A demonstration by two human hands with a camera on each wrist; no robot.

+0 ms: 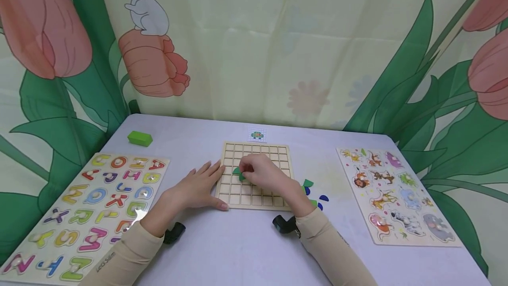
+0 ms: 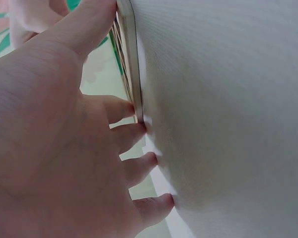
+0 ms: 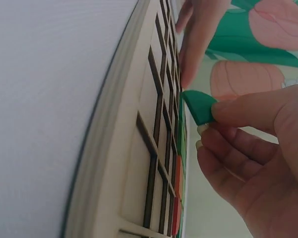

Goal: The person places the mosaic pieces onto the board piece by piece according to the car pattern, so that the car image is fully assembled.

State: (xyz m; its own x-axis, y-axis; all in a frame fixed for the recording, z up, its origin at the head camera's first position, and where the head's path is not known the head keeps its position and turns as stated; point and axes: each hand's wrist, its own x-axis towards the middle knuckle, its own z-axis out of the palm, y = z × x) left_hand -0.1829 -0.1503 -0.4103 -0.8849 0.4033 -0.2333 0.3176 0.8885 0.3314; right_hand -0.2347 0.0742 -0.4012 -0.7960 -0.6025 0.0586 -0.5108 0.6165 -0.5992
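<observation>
Right wrist view: where's the held green piece [image 3: 199, 106]?

Pinched between thumb and fingertips of the right hand [image 1: 263, 173]. Head view: seen at that hand's 9 o'clock, over the grid board [image 1: 238, 197]. Straight edge turned boardward; no clear long axis; contact can't be told.

Left hand [image 1: 200, 186]?

Fingers spread, set along the grid board's 8-to-9 o'clock edge. Farther off, so placement is judged better steered by the right hand.
</observation>
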